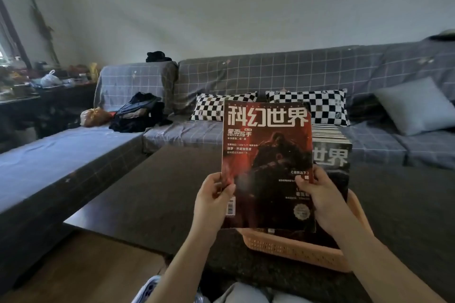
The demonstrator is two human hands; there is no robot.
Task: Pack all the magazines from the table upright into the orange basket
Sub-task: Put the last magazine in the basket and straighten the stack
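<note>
Both hands grip a red magazine [267, 165] upright by its lower edges, the left hand [213, 200] with thumb curled over the left edge of the cover and the right hand [320, 194] with thumb over the right edge. The magazine is held just above the near rim of the orange basket [295, 251], which sits on the dark counter [138, 194]. Behind it, more magazines [331, 152] stand upright in the basket, in a row running back toward the sofa [270, 74].

Red-covered magazine [267, 165] stands upright, cover facing us, above the orange basket [295, 251] at five o'clock. Behind it, at two o'clock, more magazines [331, 152] stand packed upright.
</note>
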